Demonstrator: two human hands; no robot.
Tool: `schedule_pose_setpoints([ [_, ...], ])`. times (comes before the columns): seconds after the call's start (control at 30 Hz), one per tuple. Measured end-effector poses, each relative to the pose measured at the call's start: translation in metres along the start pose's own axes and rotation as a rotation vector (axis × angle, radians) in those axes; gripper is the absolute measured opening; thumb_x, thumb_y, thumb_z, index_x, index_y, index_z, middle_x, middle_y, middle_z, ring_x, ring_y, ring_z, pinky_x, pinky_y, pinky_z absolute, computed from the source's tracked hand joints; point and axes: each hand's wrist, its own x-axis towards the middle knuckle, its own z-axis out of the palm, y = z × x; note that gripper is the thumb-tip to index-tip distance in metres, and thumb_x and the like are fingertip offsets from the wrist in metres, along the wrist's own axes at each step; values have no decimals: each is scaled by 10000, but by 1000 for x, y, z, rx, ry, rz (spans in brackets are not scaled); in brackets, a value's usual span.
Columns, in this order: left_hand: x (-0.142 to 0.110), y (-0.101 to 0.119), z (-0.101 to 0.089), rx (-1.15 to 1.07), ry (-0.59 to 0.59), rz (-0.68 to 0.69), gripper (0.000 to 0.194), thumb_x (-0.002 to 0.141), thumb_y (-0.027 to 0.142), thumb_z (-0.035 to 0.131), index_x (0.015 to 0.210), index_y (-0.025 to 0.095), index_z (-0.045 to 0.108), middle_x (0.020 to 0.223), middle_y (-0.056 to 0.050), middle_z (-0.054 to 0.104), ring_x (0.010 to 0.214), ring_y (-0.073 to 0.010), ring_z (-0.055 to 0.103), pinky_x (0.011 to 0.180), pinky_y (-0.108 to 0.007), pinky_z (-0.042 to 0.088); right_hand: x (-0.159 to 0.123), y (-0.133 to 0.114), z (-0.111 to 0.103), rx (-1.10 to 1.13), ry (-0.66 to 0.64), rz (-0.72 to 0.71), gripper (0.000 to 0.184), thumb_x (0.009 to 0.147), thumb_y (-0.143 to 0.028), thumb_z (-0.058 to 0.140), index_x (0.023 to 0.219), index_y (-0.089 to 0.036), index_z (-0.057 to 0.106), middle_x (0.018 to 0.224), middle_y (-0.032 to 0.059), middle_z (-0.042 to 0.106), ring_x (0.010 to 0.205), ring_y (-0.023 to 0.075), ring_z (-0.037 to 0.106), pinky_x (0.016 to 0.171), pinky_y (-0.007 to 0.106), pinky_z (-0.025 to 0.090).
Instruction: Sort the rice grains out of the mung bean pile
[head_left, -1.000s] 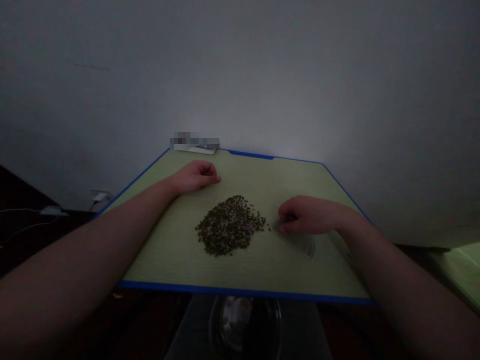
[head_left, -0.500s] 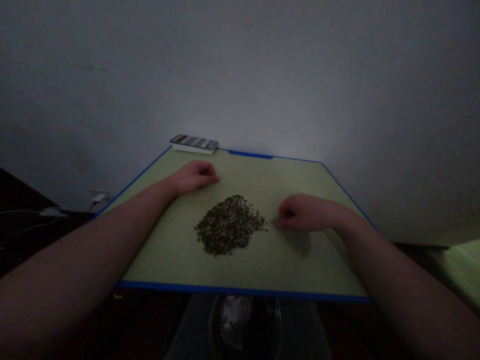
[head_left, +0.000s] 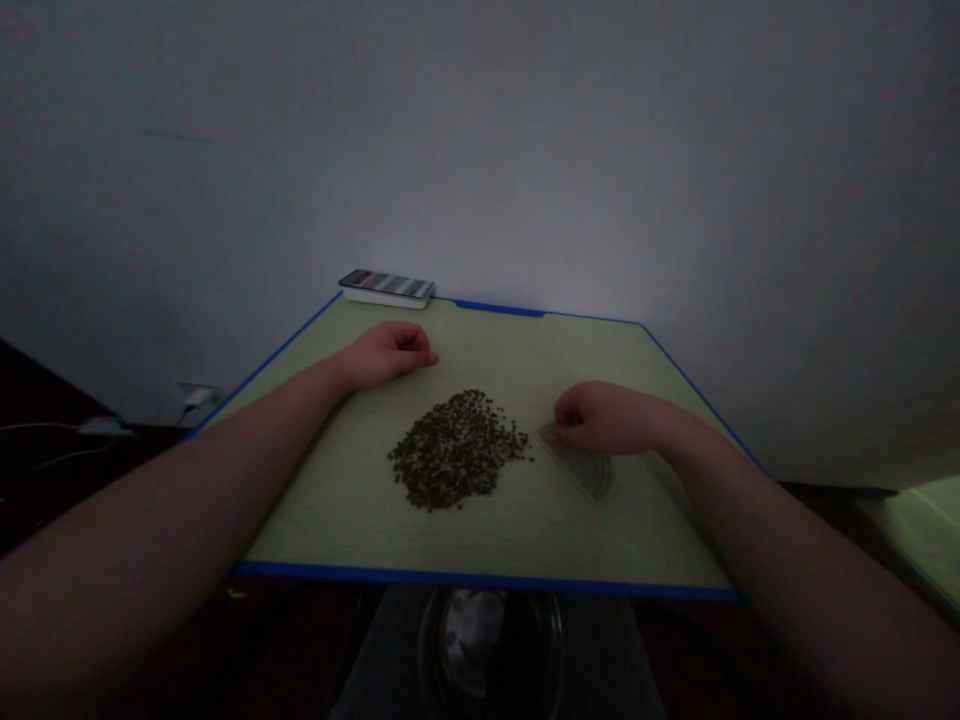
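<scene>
Dim wall point(head_left: 495, 180) is backing a blue-edged bench point(head_left: 322, 525). Right grip point(head_left: 606, 418) is pinching a clear protractor-like plate point(head_left: 591, 476) beside the grain pile point(head_left: 454, 450); positioning seems in hand, next move calling for a steady edge. Left grip point(head_left: 386, 354) is resting curled, contents unclear.

Home-like room, seemingly: pale wall point(head_left: 480, 150), small blue-edged table point(head_left: 585, 545), white plug point(head_left: 199, 398) low down

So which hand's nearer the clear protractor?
Right: the right hand holds the protractor at one corner; the left hand is apart from it, beyond the dark pile.
</scene>
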Motion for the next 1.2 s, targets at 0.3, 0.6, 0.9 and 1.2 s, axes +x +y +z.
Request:
schedule_pose_setpoints([
  [0.3,3,-7,-1,12,-10,36,287,660,405,688,669,163,532,521,58,458,464,-65,379,458,-213,286,-6,25,-9,-5,-32,22,286,772,-401,533,683,-150,637,575,10,547,532,127,460,490,266,271],
  [0.6,2,-4,-1,4,-8,24,261,660,382,685,658,166,537,505,57,458,454,-70,378,454,-220,284,6,8,-3,25,27,19,294,787,-415,544,742,-154,672,620,26,600,552,134,490,502,267,291],
  [0.9,1,-2,0,-9,-6,11,256,665,374,680,655,168,529,505,59,453,449,-69,378,452,-220,284,1,48,-14,-30,81,164,294,794,-392,528,690,-142,641,583,19,560,542,132,476,505,265,289],
  [1.2,3,-6,-1,8,-14,41,275,654,395,688,659,166,536,516,55,464,466,-73,388,463,-221,288,1,19,-5,150,-61,-106,277,770,-419,566,737,-154,639,606,-12,542,557,111,442,516,247,292],
])
